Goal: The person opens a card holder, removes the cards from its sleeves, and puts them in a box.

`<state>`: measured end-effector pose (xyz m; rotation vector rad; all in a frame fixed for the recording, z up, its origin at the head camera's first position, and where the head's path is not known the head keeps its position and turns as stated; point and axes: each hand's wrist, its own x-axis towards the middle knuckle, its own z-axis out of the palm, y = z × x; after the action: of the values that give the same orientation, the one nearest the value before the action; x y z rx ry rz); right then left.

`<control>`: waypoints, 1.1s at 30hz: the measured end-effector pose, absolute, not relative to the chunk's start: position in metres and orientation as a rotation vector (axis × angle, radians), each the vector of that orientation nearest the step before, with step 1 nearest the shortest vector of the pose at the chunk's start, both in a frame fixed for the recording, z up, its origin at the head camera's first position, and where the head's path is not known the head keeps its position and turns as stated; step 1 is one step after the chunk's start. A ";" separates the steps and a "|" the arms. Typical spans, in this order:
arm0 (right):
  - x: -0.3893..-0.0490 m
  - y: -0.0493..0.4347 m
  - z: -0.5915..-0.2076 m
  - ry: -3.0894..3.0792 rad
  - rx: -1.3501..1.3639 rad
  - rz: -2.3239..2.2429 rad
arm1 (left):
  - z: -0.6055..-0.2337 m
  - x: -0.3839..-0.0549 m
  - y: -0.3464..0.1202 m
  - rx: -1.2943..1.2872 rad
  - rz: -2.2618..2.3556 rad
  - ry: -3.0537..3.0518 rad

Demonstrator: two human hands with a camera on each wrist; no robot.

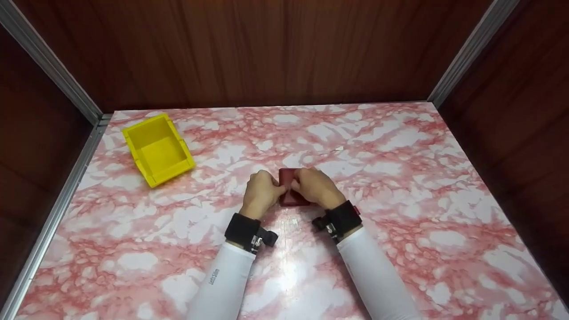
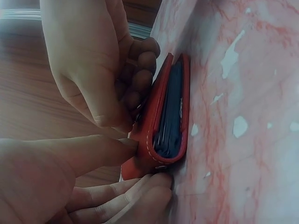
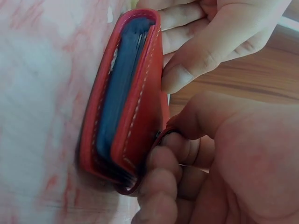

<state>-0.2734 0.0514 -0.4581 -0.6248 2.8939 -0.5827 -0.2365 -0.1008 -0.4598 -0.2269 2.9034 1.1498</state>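
A red leather card wallet (image 1: 286, 175) with pale stitching lies on the table between both hands. Its folded spine faces the left hand (image 1: 261, 192), which holds that edge with the thumb on the cover and the fingers along the side. From the other side, the right hand (image 1: 316, 186) pinches a small strap (image 3: 164, 134) at the wallet's opening edge between thumb and curled fingers. The wrist views look into the wallet's end, where a stack of dark inner sleeves (image 3: 122, 84) shows between the covers. Part of the cover is hidden under the right hand.
A yellow plastic bin (image 1: 172, 171) stands at the table's back left. The table top (image 1: 391, 249) has a red and white marbled pattern. Dark wood-grain panels (image 1: 266, 53) with metal edge rails enclose the back and both sides.
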 end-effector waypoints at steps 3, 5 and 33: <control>-0.274 0.052 -0.459 2.874 -0.630 -0.611 | -0.461 -0.236 -0.101 -0.236 1.153 2.894; -0.273 0.053 -0.460 2.864 -0.630 -0.617 | -0.462 -0.236 -0.101 -0.237 1.148 2.891; -0.279 0.059 -0.458 2.848 -0.669 -0.624 | -0.460 -0.237 -0.100 -0.223 1.117 2.935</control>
<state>-0.2793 0.0588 -0.4581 -0.6686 2.8476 -0.6236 -0.2372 -0.0999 -0.4602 -0.2227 2.9355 1.1166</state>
